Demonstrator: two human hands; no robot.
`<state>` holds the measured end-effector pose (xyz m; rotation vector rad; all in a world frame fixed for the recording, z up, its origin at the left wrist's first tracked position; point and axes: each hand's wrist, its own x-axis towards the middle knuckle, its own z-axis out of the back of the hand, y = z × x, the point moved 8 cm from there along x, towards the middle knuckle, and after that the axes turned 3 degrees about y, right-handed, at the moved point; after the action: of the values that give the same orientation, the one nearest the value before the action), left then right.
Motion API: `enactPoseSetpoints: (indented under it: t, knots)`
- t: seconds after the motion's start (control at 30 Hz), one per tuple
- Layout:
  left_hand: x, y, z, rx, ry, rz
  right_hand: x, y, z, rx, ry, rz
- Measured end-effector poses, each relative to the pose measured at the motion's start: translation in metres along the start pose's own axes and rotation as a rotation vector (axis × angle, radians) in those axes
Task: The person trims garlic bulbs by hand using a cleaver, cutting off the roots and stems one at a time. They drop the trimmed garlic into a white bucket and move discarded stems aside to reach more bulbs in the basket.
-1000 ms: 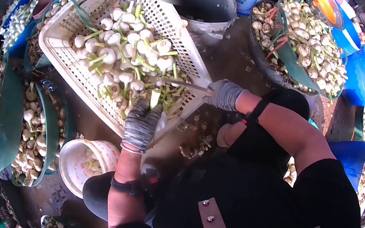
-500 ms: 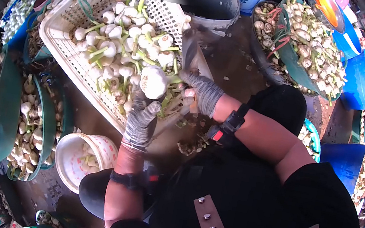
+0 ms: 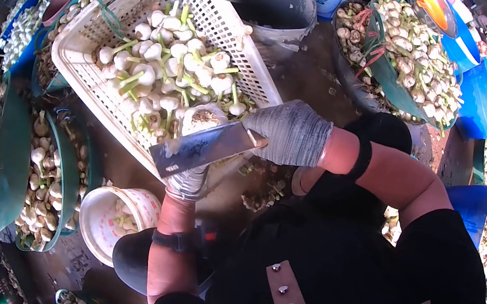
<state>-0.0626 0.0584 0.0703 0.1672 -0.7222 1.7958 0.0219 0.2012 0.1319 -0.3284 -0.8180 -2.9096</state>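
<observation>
My right hand (image 3: 291, 133), in a grey knit glove, grips the handle of a broad cleaver (image 3: 205, 148) whose blade lies flat across the front of my left hand. My left hand (image 3: 188, 179), also gloved and mostly hidden behind the blade, holds a white garlic bulb (image 3: 202, 117) just above the blade's edge. Both hands hover at the near rim of a white plastic crate (image 3: 99, 100) filled with trimmed garlic bulbs with green stems.
A small white bucket (image 3: 96, 217) with a few bulbs stands at lower left. Green-edged baskets of untrimmed garlic (image 3: 41, 175) line the left. Another garlic basket (image 3: 413, 58) and blue tubs (image 3: 483, 103) sit at upper right. Cut scraps (image 3: 261, 197) lie on the wet ground.
The cleaver has swung from upright beside the crate to lying flat across my left hand. My right hand has moved right and up. The bulb stays in my left hand.
</observation>
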Motion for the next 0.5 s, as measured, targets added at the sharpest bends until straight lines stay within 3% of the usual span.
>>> enactPoseSetpoints:
  t: [0.07,0.17,0.27,0.3,0.37,0.4,0.43,0.47,0.5]
  knots:
    - [-0.006,0.014,-0.005,-0.159,-0.004,0.145,0.001,-0.001,-0.012,-0.035,0.185,-0.014]
    - [-0.014,0.016,-0.014,-0.435,0.022,0.227,0.0,-0.01,-0.021,-0.057,0.206,-0.071]
    - [-0.024,0.019,-0.034,-1.002,0.097,0.383,0.002,-0.016,-0.028,-0.054,0.207,0.043]
    - [-0.029,0.02,-0.042,-1.233,0.12,0.464,0.009,-0.008,-0.022,-0.238,0.36,-0.113]
    - [-0.034,0.018,-0.057,-1.546,0.164,0.583,0.007,-0.031,-0.032,-0.209,0.291,-0.08]
    - [-0.025,0.006,-0.046,-1.541,0.179,0.593,0.004,-0.034,-0.036,-0.181,0.229,-0.043]
    - [0.009,-0.02,-0.002,-0.867,0.141,0.329,0.014,-0.025,-0.023,-0.234,0.456,-0.168]
    - [0.034,-0.058,0.034,-0.191,0.1,0.062,0.015,-0.088,-0.041,-0.293,0.342,-0.418]
    - [0.042,-0.096,0.058,-0.152,0.048,-0.254,0.002,-0.165,-0.066,-0.019,0.276,-0.467]
